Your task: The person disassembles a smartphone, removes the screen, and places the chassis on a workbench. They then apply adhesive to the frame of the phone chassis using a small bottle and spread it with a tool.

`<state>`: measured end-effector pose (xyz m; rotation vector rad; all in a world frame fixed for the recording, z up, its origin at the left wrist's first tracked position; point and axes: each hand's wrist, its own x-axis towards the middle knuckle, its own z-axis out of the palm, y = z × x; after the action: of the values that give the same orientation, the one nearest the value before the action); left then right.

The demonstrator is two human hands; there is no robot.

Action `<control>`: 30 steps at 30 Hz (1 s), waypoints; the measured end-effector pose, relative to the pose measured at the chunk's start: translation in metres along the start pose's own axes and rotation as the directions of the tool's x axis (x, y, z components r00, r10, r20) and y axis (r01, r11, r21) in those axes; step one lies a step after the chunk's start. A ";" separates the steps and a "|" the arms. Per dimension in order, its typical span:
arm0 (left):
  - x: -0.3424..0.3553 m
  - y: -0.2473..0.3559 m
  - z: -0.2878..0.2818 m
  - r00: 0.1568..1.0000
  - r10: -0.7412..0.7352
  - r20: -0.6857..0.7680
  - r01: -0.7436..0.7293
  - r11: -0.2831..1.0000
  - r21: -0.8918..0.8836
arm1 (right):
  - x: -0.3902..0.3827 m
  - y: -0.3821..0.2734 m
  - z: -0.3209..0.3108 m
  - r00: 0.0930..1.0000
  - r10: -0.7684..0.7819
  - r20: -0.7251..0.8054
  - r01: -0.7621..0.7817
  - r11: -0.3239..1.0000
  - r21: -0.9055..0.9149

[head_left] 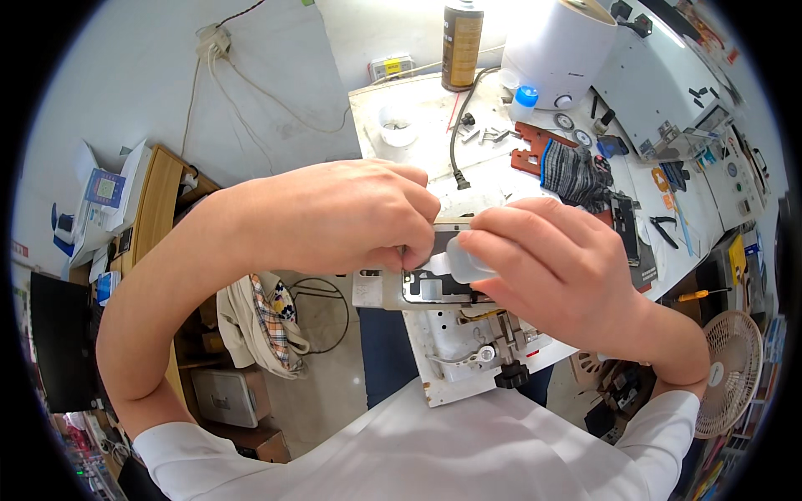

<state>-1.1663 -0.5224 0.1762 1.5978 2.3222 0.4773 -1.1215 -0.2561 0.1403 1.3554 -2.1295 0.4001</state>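
An opened phone (430,288) with dark and silver insides lies on a light holder (370,288) atop a metal fixture (443,342) with a lever and black knob. My left hand (368,219) is curled over the phone's left end, fingertips at its edge; what they pinch, if anything, is hidden. My right hand (560,267) grips a translucent white object (468,260), perhaps a bottle or dispenser, tilted over the phone toward my left fingertips. The exact point of contact is partly hidden by my fingers.
Behind stand a spray can (461,46), white cylindrical appliance (551,58) and blue-capped bottle (524,102). Gray gloves (568,171), pliers (664,230) and small parts lie right. A fan (731,376) is low right; a wooden desk (159,200) and monitor (58,338) stand left.
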 end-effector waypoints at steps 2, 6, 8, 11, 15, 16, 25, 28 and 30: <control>0.000 0.000 0.000 1.000 0.007 -0.003 -0.007 1.000 0.003 | -0.002 0.002 -0.003 0.998 0.057 -0.005 -0.056 0.995 0.086; 0.000 0.001 -0.001 1.000 0.012 -0.003 -0.012 1.000 0.008 | -0.003 0.005 -0.006 0.999 0.038 0.030 -0.041 0.994 0.105; 0.000 0.003 0.000 1.000 0.005 0.006 -0.005 1.000 0.011 | -0.003 0.005 -0.004 0.999 0.014 0.032 -0.017 0.996 0.092; 0.001 0.003 0.000 1.000 0.000 0.021 0.000 1.000 0.014 | -0.001 0.005 0.000 1.000 -0.011 0.007 0.010 0.997 0.070; 0.003 0.004 -0.001 0.999 -0.008 0.043 0.007 1.000 0.008 | -0.001 0.004 0.001 1.000 -0.013 0.004 0.012 0.998 0.059; 0.004 0.004 -0.001 0.999 -0.012 0.047 0.012 1.000 0.006 | -0.001 0.004 0.001 1.000 -0.014 0.005 0.014 0.998 0.056; 0.006 0.001 0.001 0.998 -0.025 0.060 0.027 0.999 -0.037 | -0.001 0.003 0.002 0.999 -0.029 0.037 0.026 0.997 0.069; 0.004 0.000 0.001 0.998 -0.025 0.056 0.028 0.998 -0.057 | -0.001 0.002 0.002 0.998 -0.036 0.043 0.033 0.997 0.065; 0.004 0.000 0.001 0.998 -0.025 0.059 0.029 0.998 -0.057 | 0.000 0.001 0.003 0.998 -0.037 0.044 0.034 0.997 0.065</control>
<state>-1.1676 -0.5189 0.1752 1.5314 2.2628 0.4809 -1.1233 -0.2567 0.1382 1.4491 -2.1421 0.4308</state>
